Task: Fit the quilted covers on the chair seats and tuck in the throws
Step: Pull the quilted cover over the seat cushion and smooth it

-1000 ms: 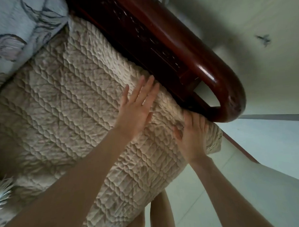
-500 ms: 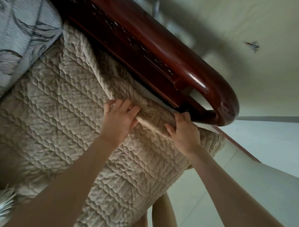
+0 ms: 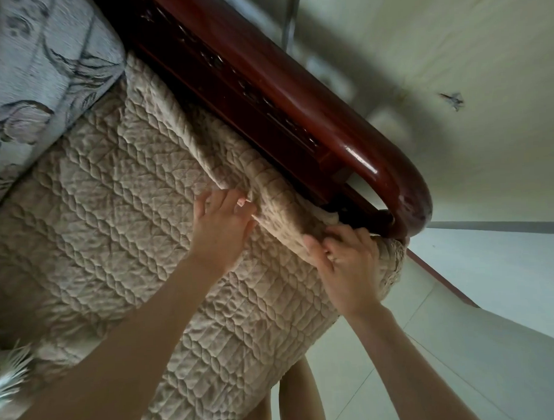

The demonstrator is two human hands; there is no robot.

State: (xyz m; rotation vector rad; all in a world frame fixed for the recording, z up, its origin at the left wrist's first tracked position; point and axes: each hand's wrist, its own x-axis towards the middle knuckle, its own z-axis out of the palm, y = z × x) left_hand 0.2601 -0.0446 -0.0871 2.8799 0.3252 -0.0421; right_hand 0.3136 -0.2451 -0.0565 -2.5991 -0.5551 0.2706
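Note:
A beige quilted cover [image 3: 111, 223] lies over the chair seat, filling the middle and left of the head view. Its edge nearest the dark red wooden armrest [image 3: 345, 137] is lifted into a rolled fold [image 3: 278, 206]. My left hand [image 3: 222, 225] pinches that fold with curled fingers. My right hand [image 3: 347, 260] grips the same fold at the seat's front corner, just below the armrest's rounded end. The gap between seat and armrest is mostly hidden by the bunched cloth.
A grey floral cushion [image 3: 34, 68] leans at the upper left against the chair back. A fringed throw [image 3: 7, 377] shows at the lower left edge. Pale tiled floor [image 3: 465, 344] and my legs [image 3: 296, 399] lie below the seat's front.
Both hands went from lying flat on the cover to gripping its edge by the armrest. The edge has been pulled up into a fold away from the wood.

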